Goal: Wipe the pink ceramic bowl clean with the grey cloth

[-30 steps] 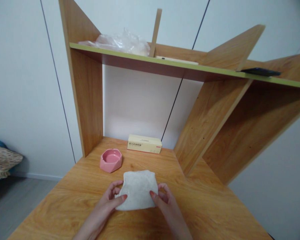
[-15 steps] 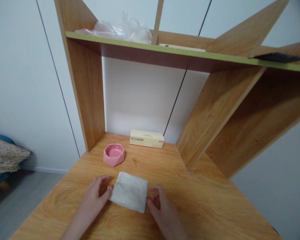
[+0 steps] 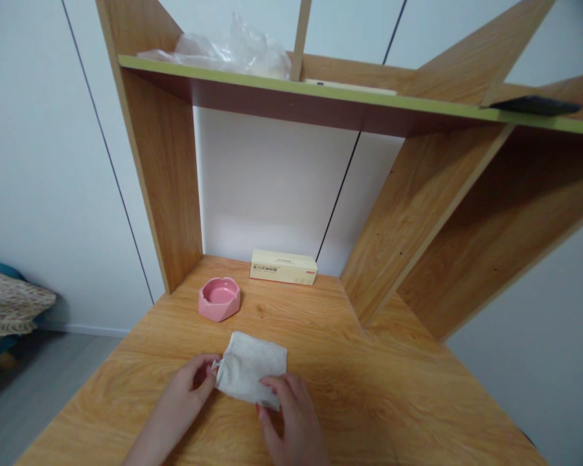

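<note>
A flat white cloth [image 3: 250, 362], folded or sewn into a rough square, lies on the wooden desk. Its left edge is bunched, and a small white loop or tag sticks out there. My left hand [image 3: 194, 382] is closed on that left edge, pinching it between thumb and fingers. Over the near right corner of the cloth is my right hand [image 3: 291, 414]; its fingertips rest on top, while the thumb is apart from them by the near edge. The corner under the right fingers is hidden.
Behind the cloth stand a pink ashtray [image 3: 219, 299] and a long cream box [image 3: 282, 268] near the wall. A shelf [image 3: 320, 96] overhead carries a clear plastic bag [image 3: 233, 52] and a dark flat object [image 3: 537, 105]. Slanting wooden panels [image 3: 427, 213] rise on the right.
My right hand has moved left from the cloth's right edge onto its near right corner. My left hand has closed on the left edge, which is now more bunched.
</note>
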The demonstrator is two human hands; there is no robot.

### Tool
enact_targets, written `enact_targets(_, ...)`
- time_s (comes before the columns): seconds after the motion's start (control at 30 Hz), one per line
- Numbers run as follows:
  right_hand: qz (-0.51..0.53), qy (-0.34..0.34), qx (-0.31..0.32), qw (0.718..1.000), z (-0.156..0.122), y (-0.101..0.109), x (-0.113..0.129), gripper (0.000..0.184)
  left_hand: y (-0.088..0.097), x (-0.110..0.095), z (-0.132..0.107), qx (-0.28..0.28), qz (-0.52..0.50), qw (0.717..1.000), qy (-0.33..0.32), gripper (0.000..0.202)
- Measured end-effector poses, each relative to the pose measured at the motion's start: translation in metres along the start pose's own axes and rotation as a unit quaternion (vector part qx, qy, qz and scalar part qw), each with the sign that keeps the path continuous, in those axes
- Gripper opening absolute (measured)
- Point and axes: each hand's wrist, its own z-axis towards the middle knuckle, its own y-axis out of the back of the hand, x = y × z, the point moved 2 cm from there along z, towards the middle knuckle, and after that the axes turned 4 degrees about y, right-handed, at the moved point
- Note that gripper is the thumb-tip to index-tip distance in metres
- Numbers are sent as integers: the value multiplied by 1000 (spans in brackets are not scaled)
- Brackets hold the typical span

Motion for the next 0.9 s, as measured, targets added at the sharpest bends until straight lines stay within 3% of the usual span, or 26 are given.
enact_targets(0.13,-20,-5,-42,999,3,-4,0,29,6,4,2,-42,6,999,3,31)
enact_targets(0.23,-44,-13,-44,998,-4,2,-19,30,11,0,1,-75,31,997,15,35)
enact_targets(0.43,-111,-57,-63,990,-34,10,-66,32,-5,-11,1,-20,90,995,38,34)
enact_targets(0.6,-122,-80,-130,981,-48,3,-74,44,-12,-7,10,-20,98,994,37,29)
enact_targets(0.7,-135,-71,-129,980,-49,-1,-74,47,4,-5,14,-45,93,994,45,33)
enact_targets(0.9,-171,-56,-97,979,-49,-6,-73,47,52,0,17,-154,153,973,80,32)
